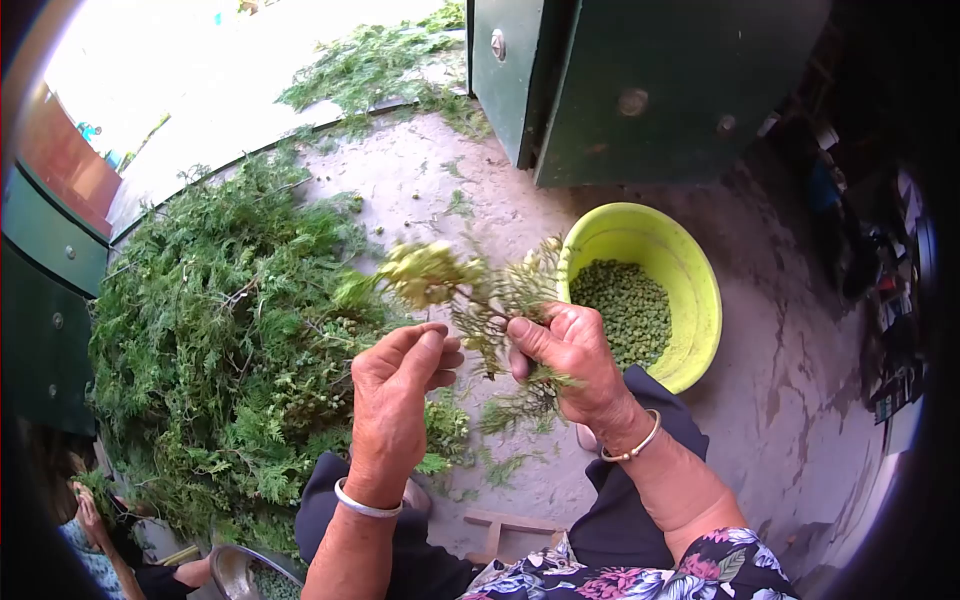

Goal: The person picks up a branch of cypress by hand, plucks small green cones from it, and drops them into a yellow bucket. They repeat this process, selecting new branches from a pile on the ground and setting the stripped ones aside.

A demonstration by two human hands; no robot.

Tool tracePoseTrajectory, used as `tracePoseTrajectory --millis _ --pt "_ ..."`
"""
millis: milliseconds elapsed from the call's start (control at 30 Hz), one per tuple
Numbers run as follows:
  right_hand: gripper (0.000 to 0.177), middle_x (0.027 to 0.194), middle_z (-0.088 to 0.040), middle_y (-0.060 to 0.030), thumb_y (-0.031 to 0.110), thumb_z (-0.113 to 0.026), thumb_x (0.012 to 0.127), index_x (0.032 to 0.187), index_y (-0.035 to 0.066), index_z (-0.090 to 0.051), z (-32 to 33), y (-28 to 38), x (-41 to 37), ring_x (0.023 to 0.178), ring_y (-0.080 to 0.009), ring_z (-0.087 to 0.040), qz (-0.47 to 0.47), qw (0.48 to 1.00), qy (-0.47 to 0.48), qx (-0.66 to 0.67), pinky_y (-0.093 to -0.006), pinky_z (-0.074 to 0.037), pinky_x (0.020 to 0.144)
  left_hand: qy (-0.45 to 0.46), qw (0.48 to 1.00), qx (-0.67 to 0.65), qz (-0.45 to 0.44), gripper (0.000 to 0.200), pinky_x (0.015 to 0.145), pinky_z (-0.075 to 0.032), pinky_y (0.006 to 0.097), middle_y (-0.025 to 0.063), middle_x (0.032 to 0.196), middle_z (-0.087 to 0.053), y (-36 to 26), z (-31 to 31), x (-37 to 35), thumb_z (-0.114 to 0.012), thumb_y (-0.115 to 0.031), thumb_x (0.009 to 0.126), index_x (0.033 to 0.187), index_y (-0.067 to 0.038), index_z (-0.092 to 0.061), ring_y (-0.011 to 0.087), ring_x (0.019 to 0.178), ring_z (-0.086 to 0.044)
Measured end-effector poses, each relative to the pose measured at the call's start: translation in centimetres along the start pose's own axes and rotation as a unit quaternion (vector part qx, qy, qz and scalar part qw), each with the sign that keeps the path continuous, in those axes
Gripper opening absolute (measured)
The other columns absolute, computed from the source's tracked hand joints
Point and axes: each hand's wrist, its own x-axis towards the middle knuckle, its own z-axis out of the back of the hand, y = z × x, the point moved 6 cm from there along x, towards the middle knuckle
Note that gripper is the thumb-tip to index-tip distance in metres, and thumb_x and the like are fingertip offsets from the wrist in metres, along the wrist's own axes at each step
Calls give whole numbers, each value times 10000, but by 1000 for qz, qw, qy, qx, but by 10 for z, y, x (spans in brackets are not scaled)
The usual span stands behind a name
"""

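My right hand [570, 355] is closed around the stem of a leafy green sprig [500, 300], held up above the floor. The sprig's upper left end is yellowish and blurred. Just left of it, my left hand [400, 385] has its thumb and fingers pinched together; whatever is between them is too small to make out. To the right of the sprig, partly behind it, stands a yellow-green bucket [695, 300] with many small green cones [625, 310] inside.
A large heap of green branches [230, 330] covers the floor at left, with more greenery [375, 65] by the doorway. Green doors [670, 100] stand at the top. At lower left, another person's hand [88, 510] is near a metal basin [232, 572]. A wooden frame [510, 525] lies below.
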Motion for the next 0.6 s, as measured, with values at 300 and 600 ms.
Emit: tracePoseTrajectory --millis 300,600 --pt "165 537 -456 26 171 -640 886 867 10 -609 -1 3 1 465 -52 -405 -81 991 1 105 -224 -378 470 103 994 -17 -21 183 594 -513 268 91 858 -650 2 -21 -7 -598 -29 867 1020 71 -610 133 668 -607" --pt "189 484 -352 58 214 -576 936 856 42 -581 -13 -12 -4 425 -55 -363 -158 958 80 228 -232 -390 486 50 980 -172 81 139 562 -466 239 44 784 -614 17 -21 -4 -590 -28 880 987 59 -607 103 631 -556"
